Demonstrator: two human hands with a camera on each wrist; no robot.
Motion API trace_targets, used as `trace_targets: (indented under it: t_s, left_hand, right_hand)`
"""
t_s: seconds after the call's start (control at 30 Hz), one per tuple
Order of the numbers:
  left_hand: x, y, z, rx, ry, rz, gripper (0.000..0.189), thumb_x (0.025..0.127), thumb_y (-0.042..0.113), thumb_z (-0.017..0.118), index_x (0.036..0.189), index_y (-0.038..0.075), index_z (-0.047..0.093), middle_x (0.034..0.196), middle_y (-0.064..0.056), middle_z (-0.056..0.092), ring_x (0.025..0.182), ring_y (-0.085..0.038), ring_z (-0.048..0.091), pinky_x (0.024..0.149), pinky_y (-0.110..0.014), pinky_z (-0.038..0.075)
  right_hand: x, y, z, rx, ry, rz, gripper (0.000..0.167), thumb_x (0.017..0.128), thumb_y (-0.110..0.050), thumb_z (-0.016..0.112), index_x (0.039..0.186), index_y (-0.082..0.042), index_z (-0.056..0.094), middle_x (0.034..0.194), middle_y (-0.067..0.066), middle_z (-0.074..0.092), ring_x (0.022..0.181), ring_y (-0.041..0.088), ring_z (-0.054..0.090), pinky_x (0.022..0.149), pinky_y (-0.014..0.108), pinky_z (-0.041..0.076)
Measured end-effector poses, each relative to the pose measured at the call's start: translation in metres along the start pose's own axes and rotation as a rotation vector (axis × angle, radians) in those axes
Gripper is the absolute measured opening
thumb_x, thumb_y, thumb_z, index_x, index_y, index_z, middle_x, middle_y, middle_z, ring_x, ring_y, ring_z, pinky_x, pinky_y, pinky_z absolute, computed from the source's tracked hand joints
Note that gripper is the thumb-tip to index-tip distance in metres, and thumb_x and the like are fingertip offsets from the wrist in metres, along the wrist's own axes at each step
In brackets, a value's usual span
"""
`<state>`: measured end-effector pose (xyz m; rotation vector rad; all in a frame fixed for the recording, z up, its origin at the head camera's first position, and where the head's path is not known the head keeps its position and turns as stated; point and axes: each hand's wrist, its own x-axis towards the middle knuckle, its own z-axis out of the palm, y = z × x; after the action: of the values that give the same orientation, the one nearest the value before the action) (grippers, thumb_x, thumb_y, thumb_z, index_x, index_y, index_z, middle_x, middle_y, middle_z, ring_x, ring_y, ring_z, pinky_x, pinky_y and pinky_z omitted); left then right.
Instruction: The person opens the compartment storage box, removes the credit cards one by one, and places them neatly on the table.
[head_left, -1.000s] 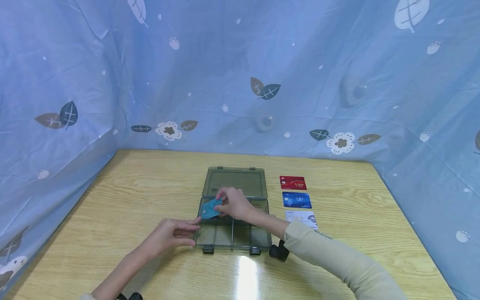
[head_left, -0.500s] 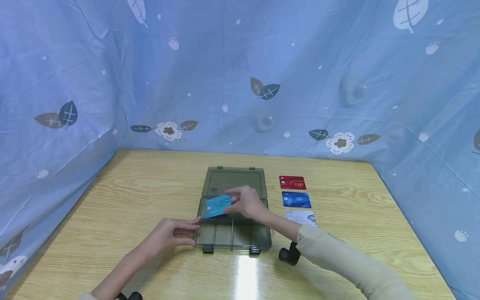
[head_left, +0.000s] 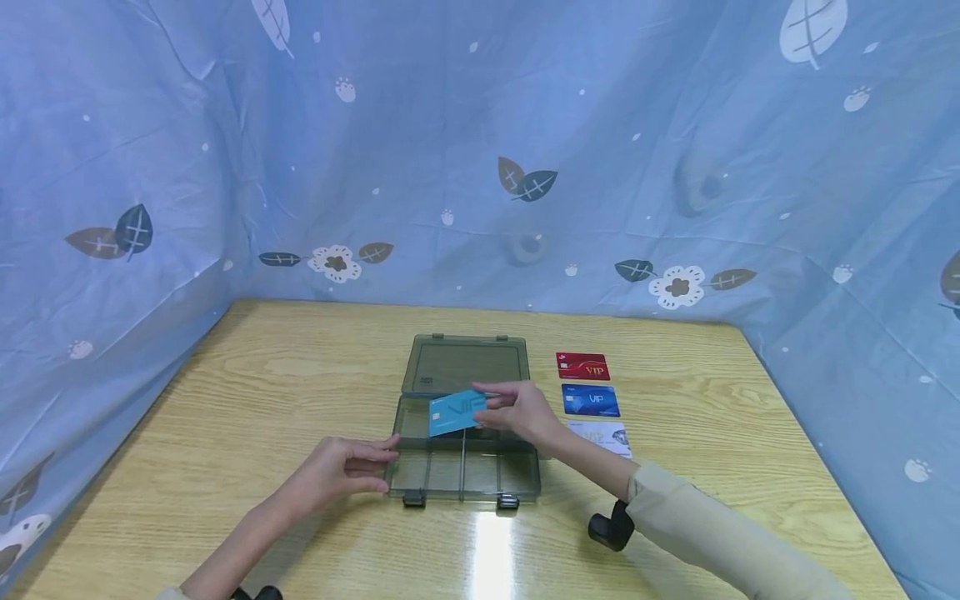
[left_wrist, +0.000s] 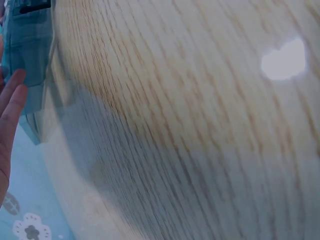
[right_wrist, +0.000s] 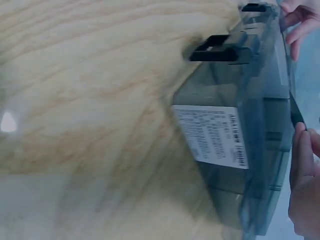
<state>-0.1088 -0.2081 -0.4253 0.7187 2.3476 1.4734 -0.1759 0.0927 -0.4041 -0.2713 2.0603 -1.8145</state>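
My right hand (head_left: 525,412) pinches a teal VIP card (head_left: 455,412) by its right end, over the far part of a see-through grey divided box (head_left: 462,492). The box's lid (head_left: 471,367) lies folded back behind it. At the box's left wall is my left hand (head_left: 337,473), fingers extended and touching or very near the edge. In the left wrist view, the left hand's fingers (left_wrist: 12,107) are partly cut off beside the box (left_wrist: 31,60). The right wrist view catches the card (right_wrist: 298,109) edge-on above the box, held by the right fingers (right_wrist: 302,155).
To the right of the box lie a red VIP card (head_left: 582,367), a blue VIP card (head_left: 591,401) and a white VIP card (head_left: 602,437), the last partly behind the right wrist. Latches (head_left: 507,502) stick out at the box's front. Blue patterned cloth (head_left: 480,150) surrounds the wooden table (head_left: 300,358).
The right hand has moved to the right with the teal card, from the box's far left compartment toward its middle. More of the card's face shows. My left hand stays at the box's left edge.
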Motion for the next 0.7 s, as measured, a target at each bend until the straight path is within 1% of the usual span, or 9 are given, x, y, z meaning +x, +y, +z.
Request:
trace_targets:
  t_s: [0.1, 0.17, 0.33, 0.47, 0.53, 0.63, 0.67, 0.7]
  left_hand:
    - [0.000, 0.001, 0.000, -0.003, -0.002, -0.009, 0.049, 0.080, 0.013, 0.077, 0.118, -0.013, 0.060, 0.134, -0.028, 0.048, 0.108, -0.035, 0.061, 0.083, -0.024, 0.057]
    - [0.000, 0.002, 0.000, -0.003, -0.003, -0.016, 0.049, 0.080, 0.014, 0.077, 0.118, -0.013, 0.060, 0.134, -0.028, 0.048, 0.108, -0.035, 0.061, 0.083, -0.024, 0.057]
    - [0.000, 0.002, 0.000, 0.009, 0.000, -0.021, 0.049, 0.080, 0.014, 0.077, 0.118, -0.012, 0.061, 0.134, -0.028, 0.048, 0.109, -0.034, 0.061, 0.084, -0.026, 0.057]
    - [-0.001, 0.002, 0.000, 0.011, 0.005, -0.014, 0.048, 0.080, 0.013, 0.077, 0.117, -0.012, 0.061, 0.134, -0.027, 0.049, 0.108, -0.033, 0.061, 0.084, -0.027, 0.057]
    - [0.000, 0.002, 0.000, 0.009, 0.008, -0.007, 0.048, 0.080, 0.013, 0.077, 0.117, -0.013, 0.061, 0.133, -0.028, 0.049, 0.109, -0.033, 0.061, 0.084, -0.027, 0.057]
    - [0.000, 0.001, 0.000, 0.008, 0.009, 0.003, 0.048, 0.080, 0.013, 0.077, 0.116, -0.013, 0.061, 0.133, -0.028, 0.049, 0.109, -0.033, 0.061, 0.084, -0.028, 0.057]
    - [0.000, 0.001, 0.000, 0.010, 0.010, 0.005, 0.048, 0.079, 0.014, 0.077, 0.116, -0.013, 0.061, 0.133, -0.028, 0.049, 0.109, -0.033, 0.061, 0.084, -0.028, 0.057]
    - [0.000, 0.001, 0.000, 0.012, 0.011, 0.006, 0.048, 0.079, 0.014, 0.077, 0.116, -0.013, 0.062, 0.133, -0.028, 0.049, 0.109, -0.033, 0.061, 0.084, -0.027, 0.057]
  right_hand:
    - [-0.004, 0.005, -0.005, 0.015, 0.002, -0.007, 0.038, 0.085, 0.003, 0.070, 0.122, 0.008, 0.061, 0.096, 0.021, 0.070, 0.085, 0.031, 0.071, 0.084, 0.043, 0.057]
    - [-0.006, 0.007, -0.009, 0.034, 0.002, -0.002, 0.038, 0.085, 0.002, 0.070, 0.121, 0.008, 0.062, 0.094, 0.019, 0.070, 0.086, 0.032, 0.071, 0.085, 0.044, 0.057]
    - [-0.012, 0.010, -0.020, 0.053, -0.019, -0.009, 0.039, 0.084, -0.001, 0.072, 0.121, 0.006, 0.062, 0.091, 0.016, 0.071, 0.085, 0.028, 0.071, 0.084, 0.039, 0.058]
    - [-0.016, 0.012, -0.026, 0.042, -0.058, -0.032, 0.041, 0.084, -0.001, 0.071, 0.123, 0.006, 0.060, 0.087, 0.012, 0.071, 0.082, 0.023, 0.071, 0.083, 0.038, 0.059]
    - [-0.017, 0.014, -0.028, 0.042, -0.085, -0.049, 0.043, 0.085, -0.001, 0.070, 0.126, 0.006, 0.059, 0.085, 0.008, 0.066, 0.083, 0.021, 0.071, 0.084, 0.039, 0.058]
    - [-0.017, 0.018, -0.031, 0.032, -0.122, -0.075, 0.046, 0.086, -0.002, 0.070, 0.130, 0.004, 0.056, 0.086, 0.006, 0.057, 0.084, 0.018, 0.070, 0.085, 0.039, 0.058]
    - [-0.017, 0.018, -0.033, 0.029, -0.134, -0.081, 0.047, 0.086, -0.003, 0.070, 0.131, 0.003, 0.056, 0.087, 0.007, 0.054, 0.085, 0.019, 0.070, 0.086, 0.038, 0.058]
    - [-0.017, 0.019, -0.034, 0.024, -0.149, -0.085, 0.048, 0.087, -0.005, 0.070, 0.132, 0.002, 0.055, 0.092, 0.009, 0.056, 0.087, 0.020, 0.070, 0.087, 0.038, 0.058]
